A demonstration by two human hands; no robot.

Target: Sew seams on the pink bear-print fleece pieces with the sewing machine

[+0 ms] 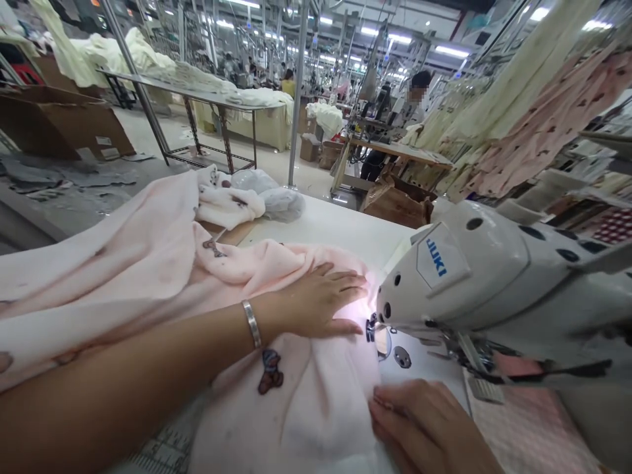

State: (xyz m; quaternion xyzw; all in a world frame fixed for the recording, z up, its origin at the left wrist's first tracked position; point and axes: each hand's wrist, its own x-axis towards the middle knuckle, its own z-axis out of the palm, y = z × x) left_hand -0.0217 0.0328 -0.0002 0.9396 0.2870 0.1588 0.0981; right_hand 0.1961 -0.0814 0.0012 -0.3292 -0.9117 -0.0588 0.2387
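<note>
Pale pink fleece fabric with small bear prints spreads over the white sewing table, its right edge running beside the presser foot of a white sewing machine. My left hand, a silver bangle on its wrist, lies flat on the fabric with fingers spread, their tips close to the lit needle area. Lower right, my right hand pinches the fabric's edge between thumb and fingers, in front of the foot. Part of the fabric lies bunched to the left of my forearm.
Clear plastic wrap and white printed cloth sit at the table's back left. Pink checked fabric lies under the machine arm. Beyond are a cardboard box, a metal table with pale cloth, hanging garments and a person at another workstation.
</note>
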